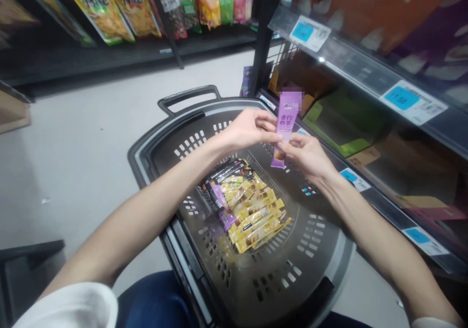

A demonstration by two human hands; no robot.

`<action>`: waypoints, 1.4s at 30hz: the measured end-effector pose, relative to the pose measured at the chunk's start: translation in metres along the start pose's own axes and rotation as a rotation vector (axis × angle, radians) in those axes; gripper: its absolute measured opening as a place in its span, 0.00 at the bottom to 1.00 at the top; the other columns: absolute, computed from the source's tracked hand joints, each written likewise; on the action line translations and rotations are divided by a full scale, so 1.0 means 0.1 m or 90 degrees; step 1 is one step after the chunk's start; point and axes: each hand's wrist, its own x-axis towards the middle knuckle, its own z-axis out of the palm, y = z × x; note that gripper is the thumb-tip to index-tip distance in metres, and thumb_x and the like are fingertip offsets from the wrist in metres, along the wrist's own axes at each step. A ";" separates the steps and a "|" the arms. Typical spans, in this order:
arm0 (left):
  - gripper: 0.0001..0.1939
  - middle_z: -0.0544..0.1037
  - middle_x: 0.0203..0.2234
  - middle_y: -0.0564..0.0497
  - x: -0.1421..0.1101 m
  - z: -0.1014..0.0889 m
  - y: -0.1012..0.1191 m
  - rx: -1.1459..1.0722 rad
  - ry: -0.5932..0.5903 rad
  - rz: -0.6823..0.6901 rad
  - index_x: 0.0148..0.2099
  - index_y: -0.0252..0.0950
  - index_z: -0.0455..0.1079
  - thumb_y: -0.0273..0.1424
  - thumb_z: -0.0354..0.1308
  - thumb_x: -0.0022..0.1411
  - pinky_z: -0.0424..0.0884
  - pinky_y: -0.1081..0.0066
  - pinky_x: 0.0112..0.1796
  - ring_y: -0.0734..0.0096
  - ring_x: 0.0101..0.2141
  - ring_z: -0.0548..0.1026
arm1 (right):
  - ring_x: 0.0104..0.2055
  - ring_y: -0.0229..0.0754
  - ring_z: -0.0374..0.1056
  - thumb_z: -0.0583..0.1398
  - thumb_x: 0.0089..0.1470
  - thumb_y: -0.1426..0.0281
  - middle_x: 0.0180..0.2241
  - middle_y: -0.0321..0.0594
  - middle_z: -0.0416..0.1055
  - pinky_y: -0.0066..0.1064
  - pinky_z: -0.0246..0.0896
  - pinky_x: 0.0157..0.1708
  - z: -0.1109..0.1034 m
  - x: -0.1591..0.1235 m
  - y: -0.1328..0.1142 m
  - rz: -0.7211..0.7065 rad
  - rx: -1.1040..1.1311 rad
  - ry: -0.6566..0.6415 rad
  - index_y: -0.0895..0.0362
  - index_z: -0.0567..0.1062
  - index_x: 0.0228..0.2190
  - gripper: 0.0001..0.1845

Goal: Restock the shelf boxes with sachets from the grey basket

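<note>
Both hands grip one slim purple milk tea sachet (285,116), held upright over the far right part of a dark shopping basket (325,264). My left hand (252,129) pinches the sachet's left edge between thumb and fingers. Lower down on its right side, my right hand (305,155) pinches it too, the thumbs nearly meeting. Below them in the basket lies a pile of yellow sachets (256,216). Black sachets (230,169) and a few purple sachets (227,218) lie at the pile's left and far side.
A shelf unit with price tags (402,101) stands close on the right, with opened cartons (336,128) on its lower level. The basket's handle (188,99) sticks out at the far side. Hanging snack bags (100,11) line a rack across the pale floor (109,113).
</note>
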 end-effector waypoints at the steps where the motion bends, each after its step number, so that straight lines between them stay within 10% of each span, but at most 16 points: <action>1: 0.13 0.81 0.26 0.49 0.00 0.00 0.00 0.003 0.006 0.005 0.38 0.26 0.75 0.17 0.70 0.49 0.74 0.72 0.37 0.77 0.27 0.78 | 0.28 0.37 0.69 0.78 0.39 0.56 0.25 0.39 0.77 0.31 0.64 0.31 0.00 0.00 0.00 -0.005 -0.008 -0.009 0.57 0.83 0.28 0.21; 18: 0.14 0.82 0.29 0.46 0.02 -0.03 -0.14 0.004 0.087 0.041 0.39 0.29 0.74 0.24 0.73 0.49 0.76 0.69 0.38 0.72 0.31 0.79 | 0.37 0.37 0.73 0.77 0.35 0.69 0.33 0.35 0.78 0.31 0.69 0.41 0.05 0.00 -0.08 0.062 0.155 0.079 0.56 0.81 0.29 0.16; 42: 0.16 0.82 0.30 0.43 0.01 -0.02 -0.08 0.012 0.085 0.001 0.38 0.28 0.76 0.20 0.73 0.45 0.77 0.66 0.37 0.70 0.30 0.78 | 0.26 0.30 0.62 0.78 0.33 0.68 0.27 0.32 0.74 0.25 0.54 0.27 0.00 0.02 -0.02 0.073 0.124 0.078 0.58 0.81 0.30 0.20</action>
